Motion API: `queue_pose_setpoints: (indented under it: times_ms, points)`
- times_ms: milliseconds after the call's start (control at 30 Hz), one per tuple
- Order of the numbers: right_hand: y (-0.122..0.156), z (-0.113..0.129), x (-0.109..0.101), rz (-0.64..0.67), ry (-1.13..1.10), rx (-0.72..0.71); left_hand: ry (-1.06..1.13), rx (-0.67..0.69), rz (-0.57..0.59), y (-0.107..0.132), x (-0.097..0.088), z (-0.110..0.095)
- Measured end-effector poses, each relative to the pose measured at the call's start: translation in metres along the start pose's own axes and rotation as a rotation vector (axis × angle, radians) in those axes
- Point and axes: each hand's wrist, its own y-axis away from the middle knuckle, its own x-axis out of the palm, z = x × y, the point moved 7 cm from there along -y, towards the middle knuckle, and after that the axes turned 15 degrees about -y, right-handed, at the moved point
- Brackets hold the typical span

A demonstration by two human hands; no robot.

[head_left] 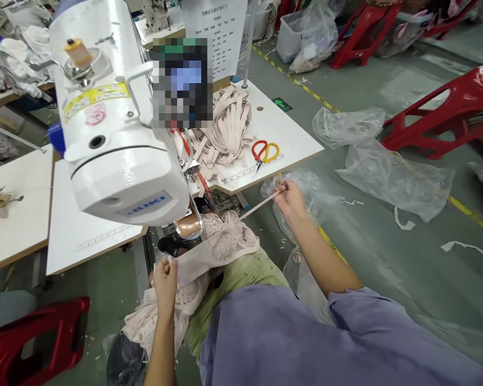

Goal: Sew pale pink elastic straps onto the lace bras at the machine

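Note:
A pale beige lace bra (221, 246) stretches across my lap, below the head of a white sewing machine (124, 182). At its left end, the fingers of my left hand (166, 276) pinch the sheer band. My right hand (290, 199), out to the right past the table edge, grips the tip of a thin strap (260, 206) that runs taut from the bra's cup. More beige lace garments (145, 321) hang in a heap beneath my left forearm. On the table lie a bundle of beige straps (229, 126) and scissors (263, 155) with one red and one yellow handle.
The white table (293, 136) has its front edge just beyond my hands. Red stools (438, 120) stand at the right, with another red stool (36, 343) at lower left. Plastic bags (398, 171) and fabric scraps litter the floor. A printed sheet (229, 32) stands behind the machine.

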Motion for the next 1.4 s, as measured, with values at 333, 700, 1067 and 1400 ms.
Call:
queue_pose_setpoints:
  times_ms: [333, 700, 1067, 1400]
  points:
    - [0.126, -0.05, 0.051, 0.795, 0.573, 0.09, 0.002, 0.131, -0.223, 0.0, -0.007, -0.068]
    - [0.222, -0.068, 0.084, 1.323, 1.028, 0.187, -0.161, 0.709, 0.055, 0.054, -0.035, -0.166]
    - [0.215, -0.07, 0.094, 1.322, 1.001, 0.26, -0.276, 0.684, 0.025, 0.052, -0.028, -0.155]
    - [0.238, -0.065, 0.106, 1.83, 0.867, 0.126, -0.204, 0.741, 0.231, 0.056, -0.052, -0.166]
